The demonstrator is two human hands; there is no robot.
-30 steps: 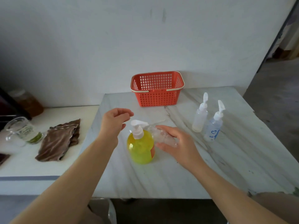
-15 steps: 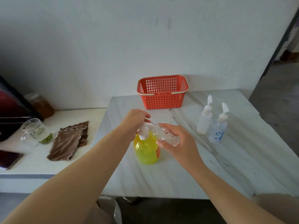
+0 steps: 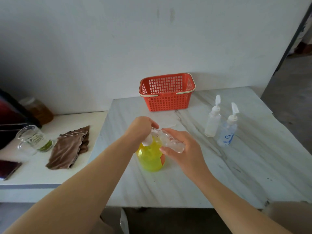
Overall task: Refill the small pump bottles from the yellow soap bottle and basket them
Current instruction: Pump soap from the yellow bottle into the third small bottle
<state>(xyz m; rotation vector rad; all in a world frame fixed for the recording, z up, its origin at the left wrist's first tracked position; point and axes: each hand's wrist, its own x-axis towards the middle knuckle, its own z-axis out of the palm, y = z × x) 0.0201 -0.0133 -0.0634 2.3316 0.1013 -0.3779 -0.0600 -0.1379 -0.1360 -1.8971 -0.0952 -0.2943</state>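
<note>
early, by judgement: left hand (image 3: pixel 141 127) curls over the pump of the yellow soap bottle (image 3: pixel 150 158) under it; basket (image 3: pixel 167 100), beyond both hands, shows no bottle; right hand (image 3: pixel 184 150) grips a clear small bottle (image 3: pixel 171 141) tilted to the spout; whitish pump bottle (image 3: pixel 212 124) and heart-marked pump bottle (image 3: pixel 226 135) stand unbasketed to its right.

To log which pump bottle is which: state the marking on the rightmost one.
A blue heart outline on the clear rightmost pump bottle, seen in the head view.

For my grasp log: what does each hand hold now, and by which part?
The right hand holds the small clear bottle by its body, tilted; the left hand grips the yellow soap bottle by its pump head.
</note>
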